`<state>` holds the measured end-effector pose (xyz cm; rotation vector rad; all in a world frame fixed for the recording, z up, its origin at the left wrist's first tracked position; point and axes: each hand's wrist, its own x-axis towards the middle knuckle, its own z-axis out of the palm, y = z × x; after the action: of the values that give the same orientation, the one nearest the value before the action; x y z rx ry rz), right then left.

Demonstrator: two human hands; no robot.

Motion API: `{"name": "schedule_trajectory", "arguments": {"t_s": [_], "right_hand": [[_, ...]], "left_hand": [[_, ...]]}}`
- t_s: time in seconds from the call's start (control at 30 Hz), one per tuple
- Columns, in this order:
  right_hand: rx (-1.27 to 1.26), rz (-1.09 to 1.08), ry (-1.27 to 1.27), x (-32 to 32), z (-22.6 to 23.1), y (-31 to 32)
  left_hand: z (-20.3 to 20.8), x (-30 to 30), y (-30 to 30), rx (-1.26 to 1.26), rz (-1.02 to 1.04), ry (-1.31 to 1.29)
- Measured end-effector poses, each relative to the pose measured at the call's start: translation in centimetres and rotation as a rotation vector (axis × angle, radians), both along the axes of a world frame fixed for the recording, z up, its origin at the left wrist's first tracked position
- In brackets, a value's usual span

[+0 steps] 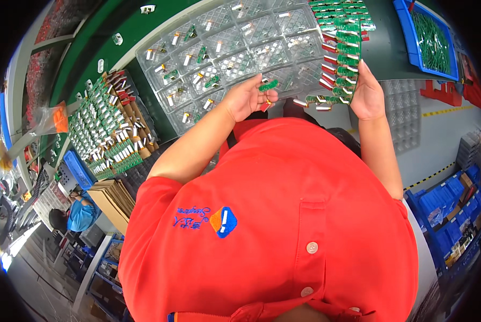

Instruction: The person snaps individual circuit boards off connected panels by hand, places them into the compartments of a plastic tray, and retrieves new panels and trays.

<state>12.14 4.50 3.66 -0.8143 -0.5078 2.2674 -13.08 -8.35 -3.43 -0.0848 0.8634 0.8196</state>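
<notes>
My left hand (246,100) is pinched around a small green circuit board (269,85), above the near edge of a clear plastic tray (235,45). A red-tipped piece shows below its fingers; whether it belongs to that board I cannot tell. The tray's square compartments hold small green boards and white cylindrical parts. My right hand (369,92) grips the right edge of a panel of joined green circuit boards (349,53), with fingers partly hidden behind it. Rows of white and red cylinders stick out along the panel's left side, which overlaps the tray's right end.
At left lies a large stack of similar board panels (98,126) on cardboard. A blue bin (399,11) of thin green strips stands at far right. Cardboard sheets (111,201) and a person in blue (82,214) are at lower left; blue bins (439,201) fill a rack at right.
</notes>
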Motion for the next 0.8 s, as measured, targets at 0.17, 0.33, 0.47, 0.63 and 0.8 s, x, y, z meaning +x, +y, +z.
{"name": "schedule_trajectory", "arguments": {"t_s": [0.17, 0.33, 0.47, 0.63, 0.8], "right_hand": [[-0.008, -0.062, -0.045, 1.4, -0.1, -0.2], [0.025, 0.009, -0.162, 1.3, 0.3, -0.3], [0.108, 0.018, -0.382, -0.7, 1.0, -1.0], [0.319, 0.153, -0.541, -2.5, -0.7, -0.7], [0.367, 0.298, -0.457, -5.8, -0.2, 0.2]], "left_hand": [[2.8, -2.8, 4.3, 0.215, -0.097, 0.117], [1.5, -9.9, 11.0, 0.58, -0.057, 1.229], [0.7, -9.1, 11.0, 0.851, -0.16, 1.804], [4.7, -1.5, 8.9, 0.846, -0.083, 1.272], [6.0, 2.2, 8.2, 0.654, 0.171, 1.0]]}}
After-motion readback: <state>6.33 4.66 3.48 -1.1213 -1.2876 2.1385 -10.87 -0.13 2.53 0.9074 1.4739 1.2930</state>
